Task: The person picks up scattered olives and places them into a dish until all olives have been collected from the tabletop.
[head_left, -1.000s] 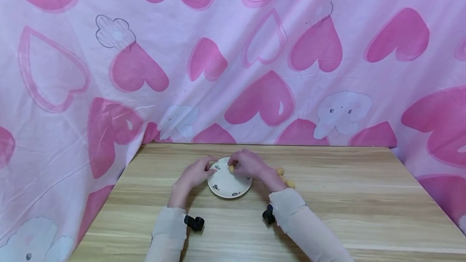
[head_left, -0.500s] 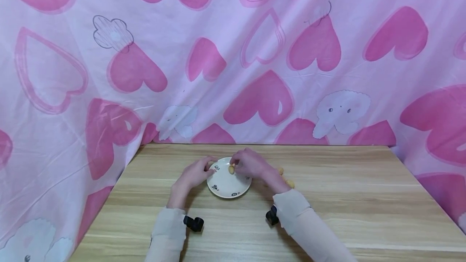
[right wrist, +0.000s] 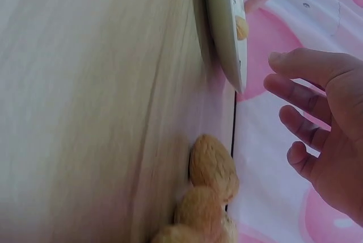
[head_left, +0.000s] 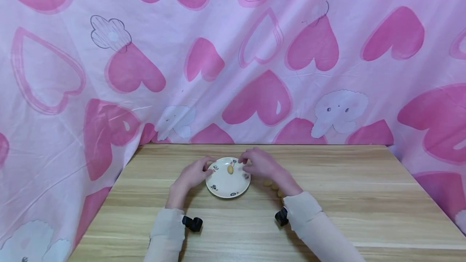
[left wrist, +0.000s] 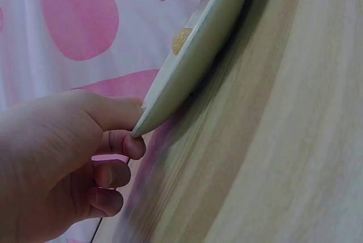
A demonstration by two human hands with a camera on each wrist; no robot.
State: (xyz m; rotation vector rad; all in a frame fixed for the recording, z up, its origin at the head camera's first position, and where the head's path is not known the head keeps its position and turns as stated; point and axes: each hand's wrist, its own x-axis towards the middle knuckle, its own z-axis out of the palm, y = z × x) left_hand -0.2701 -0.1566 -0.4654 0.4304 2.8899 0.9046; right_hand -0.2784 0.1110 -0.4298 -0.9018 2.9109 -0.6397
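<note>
A white plate (head_left: 229, 184) with small dark prints along its border lies on the table, and one walnut (head_left: 230, 169) rests on it. My left hand (head_left: 194, 173) pinches the plate's left rim between thumb and forefinger, as the left wrist view shows. Over the plate's right edge hovers my right hand (head_left: 261, 164), fingers apart and holding nothing; the right wrist view shows it clear of the plate. Several walnuts (right wrist: 212, 166) lie close together on the table right of the plate, partly covered by the right forearm in the head view.
The wooden table (head_left: 346, 213) reaches back to a pink heart-patterned cloth (head_left: 256, 96) that hangs behind it and along the sides. Black wrist cameras sit on the left cuff (head_left: 193, 224) and the right cuff (head_left: 281, 216).
My right hand has let go of the walnut on the plate and drawn back to the right. The left hand stays at the plate's rim.
</note>
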